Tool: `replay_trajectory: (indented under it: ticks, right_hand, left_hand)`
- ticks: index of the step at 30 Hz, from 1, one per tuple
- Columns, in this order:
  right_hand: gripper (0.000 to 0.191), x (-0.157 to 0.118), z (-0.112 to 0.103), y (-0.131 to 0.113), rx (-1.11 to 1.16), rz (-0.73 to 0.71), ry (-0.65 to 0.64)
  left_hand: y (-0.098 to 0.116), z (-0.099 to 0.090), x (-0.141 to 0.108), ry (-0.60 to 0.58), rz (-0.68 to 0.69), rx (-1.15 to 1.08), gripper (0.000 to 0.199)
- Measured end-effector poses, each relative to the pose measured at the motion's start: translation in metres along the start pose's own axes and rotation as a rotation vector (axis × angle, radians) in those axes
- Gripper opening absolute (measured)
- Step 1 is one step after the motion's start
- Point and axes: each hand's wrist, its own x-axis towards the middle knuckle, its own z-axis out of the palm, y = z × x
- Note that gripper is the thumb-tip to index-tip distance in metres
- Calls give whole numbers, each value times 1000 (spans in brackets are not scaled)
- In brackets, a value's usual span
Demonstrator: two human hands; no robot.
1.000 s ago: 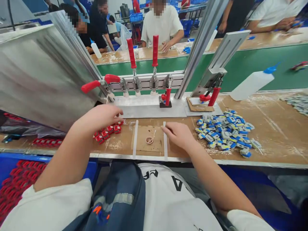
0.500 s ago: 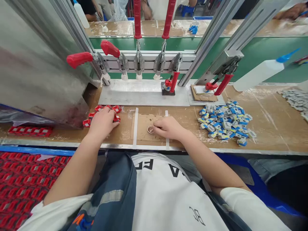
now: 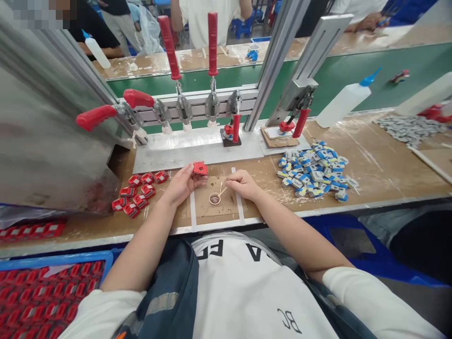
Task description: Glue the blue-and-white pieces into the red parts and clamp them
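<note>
My left hand (image 3: 182, 184) grips a red plastic part (image 3: 200, 168) by its edge, raised over the bench with a small dark hole showing in its face. Between the thumb and fingers of my right hand (image 3: 243, 184) is a thin pale stick (image 3: 222, 191). Its lower end reaches a small round cup (image 3: 214, 198) of dark reddish-brown liquid. Under the cup lies a cardboard sheet (image 3: 205, 212) with white tape strips at its sides. Several more red plastic parts (image 3: 140, 201) lie left of my left hand.
A pile of blue-and-grey parts (image 3: 314, 172) lies to the right. Red-handled toggle clamps (image 3: 213, 44) stand on a frame behind a metal plate (image 3: 165, 153). A squeeze bottle (image 3: 344, 104) leans at the back right. At lower left sits a blue crate (image 3: 106, 259) of red parts. People stand across the bench.
My left hand has lifted a red part from the group and moved right. My right hand has risen off the cup, bringing the stick into sight. The camera view has shifted.
</note>
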Motion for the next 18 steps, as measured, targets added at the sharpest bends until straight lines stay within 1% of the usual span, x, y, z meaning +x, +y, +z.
replay_trajectory:
  ticks: [2,4,5,6,9,12,14,18]
  right_hand:
    - [48,-1,1,2,78,4,183]
    - [49,-1,3,3,148,4,310]
    - [50,-1,4,2,165,-8,331]
    - [50,-1,4,1,164,-32,322]
    - [52,-2,5,-1,99,-132,234]
    - [55,-3,5,-3,48,-185,185]
    - [57,-3,6,-4,25,-177,217]
    - [57,-2,10,-7,-50,-124,369]
  left_hand:
    - [-7,0,5,-9,-12,5,57]
    - [-11,0,5,-11,13,55,58]
    - [-11,0,5,3,45,96,58]
    - [-12,0,4,25,88,148,59]
    - [-12,2,3,102,210,341,61]
    - [-12,3,1,134,308,543,56]
    - [-12,4,-1,141,385,702,51]
    - [-13,5,-4,160,495,992,44]
